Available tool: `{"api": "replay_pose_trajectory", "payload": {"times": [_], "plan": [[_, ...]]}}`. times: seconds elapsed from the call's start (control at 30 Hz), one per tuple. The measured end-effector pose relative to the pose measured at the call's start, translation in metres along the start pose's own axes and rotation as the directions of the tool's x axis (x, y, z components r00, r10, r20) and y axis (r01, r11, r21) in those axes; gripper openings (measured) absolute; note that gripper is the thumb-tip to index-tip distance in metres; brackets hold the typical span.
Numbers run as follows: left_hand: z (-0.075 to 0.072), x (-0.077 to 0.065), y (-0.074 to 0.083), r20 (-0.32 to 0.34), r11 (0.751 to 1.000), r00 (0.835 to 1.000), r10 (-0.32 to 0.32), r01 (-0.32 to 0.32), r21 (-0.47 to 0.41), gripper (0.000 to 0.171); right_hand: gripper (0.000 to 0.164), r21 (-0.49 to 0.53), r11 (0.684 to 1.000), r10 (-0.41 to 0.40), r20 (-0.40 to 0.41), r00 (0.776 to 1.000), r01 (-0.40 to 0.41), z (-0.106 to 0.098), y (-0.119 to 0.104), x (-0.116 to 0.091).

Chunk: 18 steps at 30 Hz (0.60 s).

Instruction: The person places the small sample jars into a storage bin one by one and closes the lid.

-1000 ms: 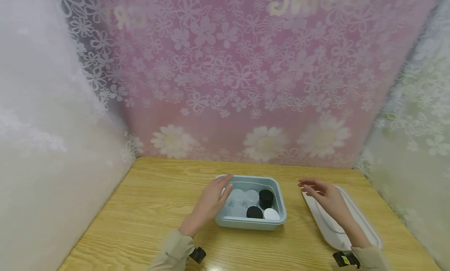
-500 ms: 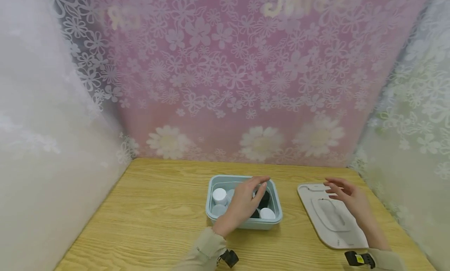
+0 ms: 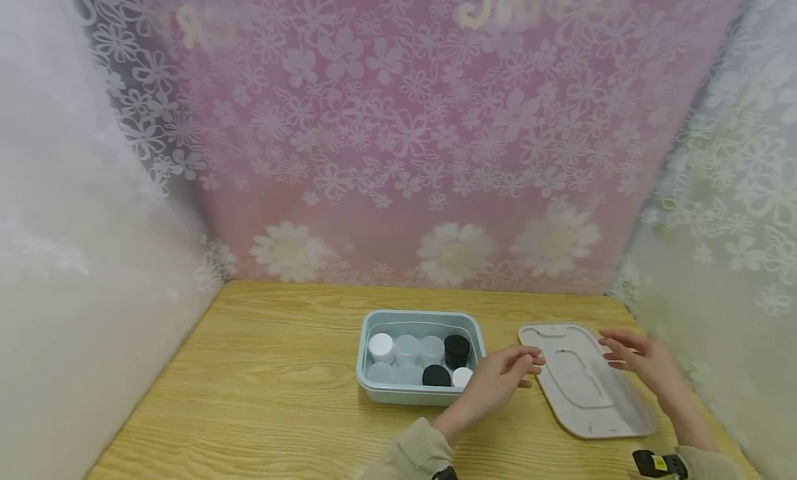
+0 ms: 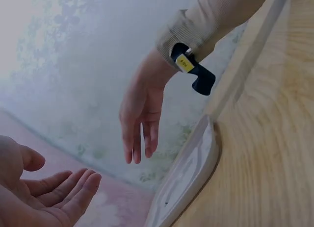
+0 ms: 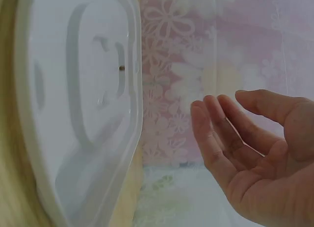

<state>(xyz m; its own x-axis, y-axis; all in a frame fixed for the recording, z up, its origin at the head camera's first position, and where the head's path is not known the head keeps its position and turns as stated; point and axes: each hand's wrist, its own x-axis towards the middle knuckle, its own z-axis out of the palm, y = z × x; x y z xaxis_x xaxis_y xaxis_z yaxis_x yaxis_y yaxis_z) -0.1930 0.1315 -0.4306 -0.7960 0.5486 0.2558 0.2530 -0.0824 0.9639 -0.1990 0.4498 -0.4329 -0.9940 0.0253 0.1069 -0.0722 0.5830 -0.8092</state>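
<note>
A pale lid point(image 3: 579, 383) lies flat on the table to the right in the head view. My left hand point(image 3: 501, 380) hovers between the lid and a light blue plastic box point(image 3: 405, 397), fingers loosely bent and holding nothing. Over the lid's right edge, my right hand point(image 3: 647, 369) is raised, relaxed and holding nothing. Inside the box stand small round containers: white ones point(image 3: 381, 346), translucent ones point(image 3: 407, 348) and black ones point(image 3: 457, 350). The right wrist view shows the lid's moulded surface point(image 5: 54, 124) beside the right hand point(image 5: 260, 153), with a gap between them.
The wood-grain table point(image 3: 249, 383) extends left of the box. A pink flowered curtain point(image 3: 398, 155) hangs along the back edge, with pale sheets point(image 3: 81, 259) at both sides.
My left hand has swung right, across and past the box, toward the lid. My right hand has shifted right, from the lid's left side to its right edge. The box and lid stay put.
</note>
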Motion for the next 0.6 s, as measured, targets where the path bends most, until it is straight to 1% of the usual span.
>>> {"api": "replay_pose_trajectory", "payload": {"times": [0.07,0.13,0.27,0.4,0.5,0.6], "plan": [[0.01,-0.001,-0.004,0.005,0.997,0.999,-0.052,0.053,-0.053,0.033,0.042,-0.005,0.999,0.037,0.021,0.999,-0.037,-0.005,0.005,-0.002],[0.019,-0.001,-0.008,0.002,0.991,0.994,-0.106,0.106,-0.083,0.033,0.045,-0.031,0.997,0.067,0.039,0.997,-0.066,-0.011,0.01,-0.004],[0.034,0.003,-0.021,-0.025,0.972,0.979,-0.203,0.198,-0.123,0.033,0.052,-0.142,0.983,0.125,0.08,0.989,-0.113,-0.02,0.016,-0.005],[0.044,0.006,-0.041,-0.063,0.956,0.957,-0.283,0.276,-0.1,0.033,0.051,-0.238,0.955,0.202,0.099,0.974,-0.174,-0.027,0.021,-0.006],[0.049,0.007,-0.054,-0.074,0.942,0.942,-0.326,0.317,-0.111,0.031,0.052,-0.244,0.944,0.26,0.128,0.957,-0.223,-0.028,0.027,-0.008],[0.052,0.007,-0.062,-0.061,0.918,0.929,-0.365,0.347,-0.193,0.029,0.051,-0.231,0.936,0.307,0.158,0.938,-0.268,-0.026,0.032,-0.011]]}}
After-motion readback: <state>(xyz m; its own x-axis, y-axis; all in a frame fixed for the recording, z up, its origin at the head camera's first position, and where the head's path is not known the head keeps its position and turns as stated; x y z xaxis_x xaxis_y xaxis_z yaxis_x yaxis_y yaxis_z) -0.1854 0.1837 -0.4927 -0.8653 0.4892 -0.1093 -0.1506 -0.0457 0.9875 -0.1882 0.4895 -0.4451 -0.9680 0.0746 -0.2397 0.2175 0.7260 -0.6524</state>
